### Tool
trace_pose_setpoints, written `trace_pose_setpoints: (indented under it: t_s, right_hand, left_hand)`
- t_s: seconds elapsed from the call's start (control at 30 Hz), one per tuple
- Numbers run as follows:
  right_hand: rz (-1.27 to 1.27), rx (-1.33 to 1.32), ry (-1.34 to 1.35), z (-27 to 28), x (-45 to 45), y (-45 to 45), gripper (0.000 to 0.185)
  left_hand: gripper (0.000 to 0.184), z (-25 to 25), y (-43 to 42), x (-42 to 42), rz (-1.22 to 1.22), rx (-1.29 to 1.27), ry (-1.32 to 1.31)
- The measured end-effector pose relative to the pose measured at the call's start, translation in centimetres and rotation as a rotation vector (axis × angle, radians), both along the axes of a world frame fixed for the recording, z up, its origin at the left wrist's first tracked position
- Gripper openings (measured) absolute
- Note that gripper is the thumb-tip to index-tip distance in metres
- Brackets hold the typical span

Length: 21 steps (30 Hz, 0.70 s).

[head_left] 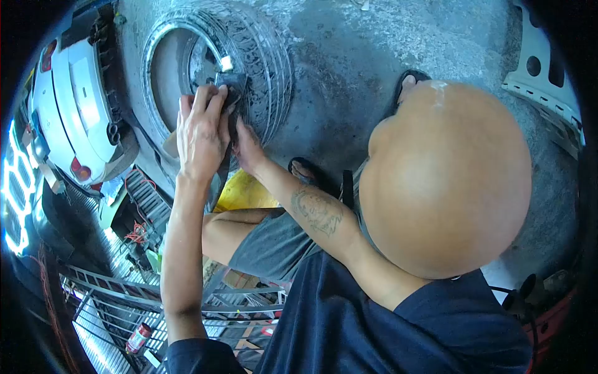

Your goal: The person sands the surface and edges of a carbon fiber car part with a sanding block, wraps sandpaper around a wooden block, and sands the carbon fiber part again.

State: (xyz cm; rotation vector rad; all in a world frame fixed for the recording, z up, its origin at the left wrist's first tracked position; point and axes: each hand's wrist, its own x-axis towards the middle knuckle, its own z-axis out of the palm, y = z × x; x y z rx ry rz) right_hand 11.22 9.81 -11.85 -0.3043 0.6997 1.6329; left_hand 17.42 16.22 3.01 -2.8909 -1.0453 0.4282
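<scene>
My left hand (202, 128) comes in from the lower left, with its fingers bent over a dark, blocky object (232, 80). Just below and to its right is my right hand (248, 146), closed against the same dark object, whose exact kind I cannot make out. A small whitish piece (226, 63) shows at the upper end of the object. Both hands are over a large grey ring, tyre-like with a dusty, grooved side (271, 68), on the floor. My fingertips are partly hidden.
A white car bumper (71, 106) with red lights is at the left. A yellow item (246, 192) lies below my hands. A metal rack (118, 305) with a red can (138, 338) is lower left. A large rounded form, apparently a bent knee (455, 181), fills the right. Perforated white metal (539, 68) is upper right.
</scene>
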Motion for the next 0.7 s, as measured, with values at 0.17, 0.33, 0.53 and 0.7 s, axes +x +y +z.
trace_pose_setpoints:
  t_s: [0.17, 0.33, 0.53, 0.7]
  right_hand:
    - [0.008, 0.14, -0.096, -1.0, 0.0, 0.0, 0.041]
    - [0.031, 0.083, -0.071, -1.4, -0.8, -0.3, 0.041]
    - [0.011, 0.021, -0.033, -1.1, 0.2, 1.0, 0.041]
    - [0.074, 0.193, -0.135, -3.8, -2.7, -0.2, 0.051]
  left_hand:
    - [0.045, 0.8, -2.1, -1.8, 0.005, 0.067, 0.014]
    - [0.044, 0.1, -1.3, -0.1, 0.044, 0.07, -0.011]
    - [0.046, 0.2, -1.1, -0.8, 0.04, 0.064, 0.033]
    - [0.035, 1.4, 0.0, 1.2, 0.135, 0.204, -0.22]
